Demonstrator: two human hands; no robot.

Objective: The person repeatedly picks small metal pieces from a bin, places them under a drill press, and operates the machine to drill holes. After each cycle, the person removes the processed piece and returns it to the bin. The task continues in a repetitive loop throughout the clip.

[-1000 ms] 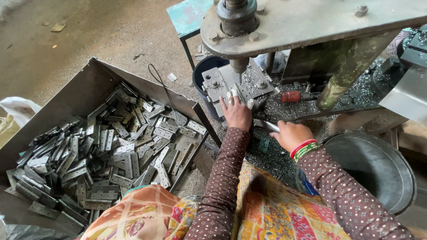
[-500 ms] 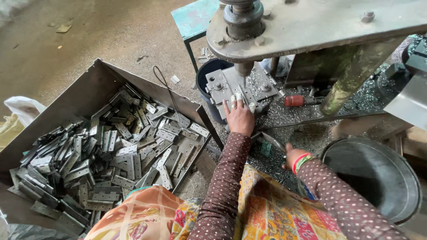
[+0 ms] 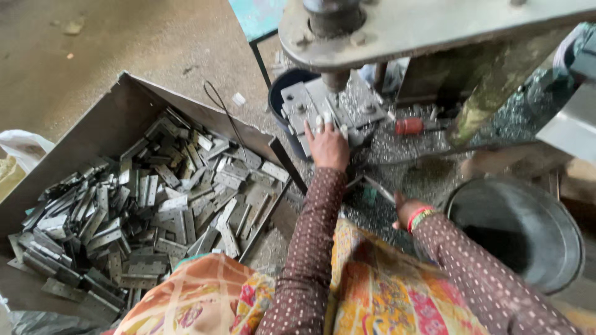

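Big open metal bin (image 3: pixel 81 149) on the floor, heaped with flat grey hinge plates (image 3: pixel 155 217). Right of the bin, well apart, a round steel bucket (image 3: pixel 546 217). A white bag (image 3: pixel 22 146) just beside the bin's left wall. Behind the bin's far corner, a dark blue tub (image 3: pixel 282 93) and a teal stool (image 3: pixel 261 18).

Brown white-dotted sleeves (image 3: pixel 310 248), red-green bangles (image 3: pixel 419 217), bright patterned orange-yellow clothing (image 3: pixel 379 291).

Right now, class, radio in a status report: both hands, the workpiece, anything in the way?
Left hand flat on plate under press ram. Right hand low, grips thin rod. Metal shavings around the fixture.
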